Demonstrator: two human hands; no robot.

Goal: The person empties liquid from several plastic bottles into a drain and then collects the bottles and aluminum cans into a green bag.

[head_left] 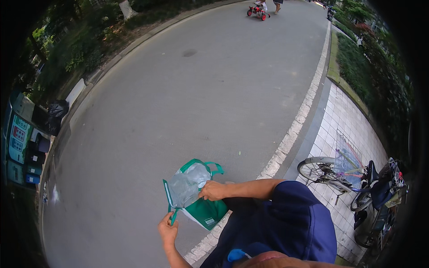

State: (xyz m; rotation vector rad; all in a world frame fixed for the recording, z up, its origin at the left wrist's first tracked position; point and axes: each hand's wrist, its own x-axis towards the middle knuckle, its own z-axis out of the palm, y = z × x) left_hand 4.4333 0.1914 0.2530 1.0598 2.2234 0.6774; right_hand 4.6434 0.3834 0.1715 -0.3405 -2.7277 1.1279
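A green tote bag (213,213) with a white edge hangs low in front of me, its mouth facing up. Crumpled-looking clear plastic (183,186), perhaps bottles, fills the opening. My left hand (168,230) pinches the green strap at the bag's near left side. At the near right rim, my right hand (212,190) has its fingers closed where the clear plastic meets the green fabric. Whether they grip the rim or the plastic is hidden. The other green handle loop (217,168) sticks out loose at the far right of the bag.
Grey road (201,102) stretches ahead, with a pale stone curb (286,145) on the right. A bicycle (324,169) stands on the tiled pavement. Waste bins (35,169) and black rubbish bags (56,116) line the left edge. Far ahead are a red ride-on toy (258,12) and a person's legs (277,6).
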